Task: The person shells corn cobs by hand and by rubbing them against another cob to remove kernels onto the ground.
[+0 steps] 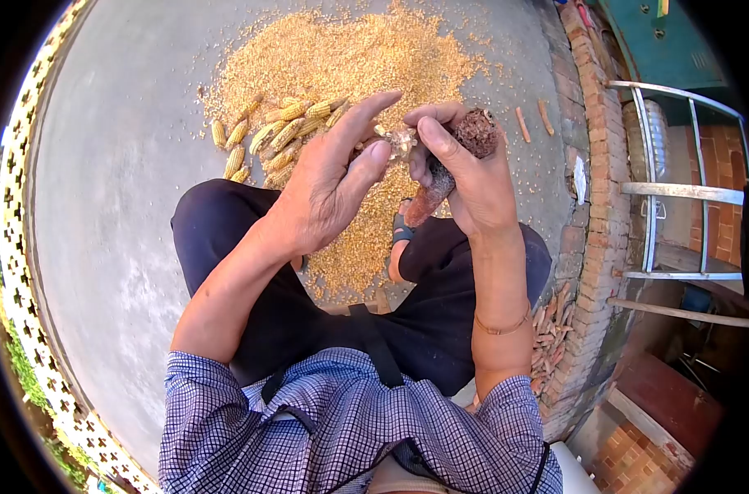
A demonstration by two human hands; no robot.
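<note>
Looks well along, judging by the wide heap of loose kernels (333, 53) spread on the floor (111, 173) at 12 o'clock from the hands, then trailing down to 7 o'clock between the feet. To count as done: that heap, plus a pile of bare cobs (551, 342) near 5 o'clock and two stray cobs (522, 124) between 2 and 3. To count as left: a smaller cluster of ears (287, 134) at 9 o'clock, with kernels visibly in rows, and the piece of corn (401, 142) now between the two hands. Grasps a dark, stubby cob-like piece (476, 136) in the right hand (476, 179), slanting from 1 toward 7 o'clock. Curves the left hand (321, 189) loosely about the corn, with thumb and finger apart; cannot tell whether gripping it, for the blur.
</note>
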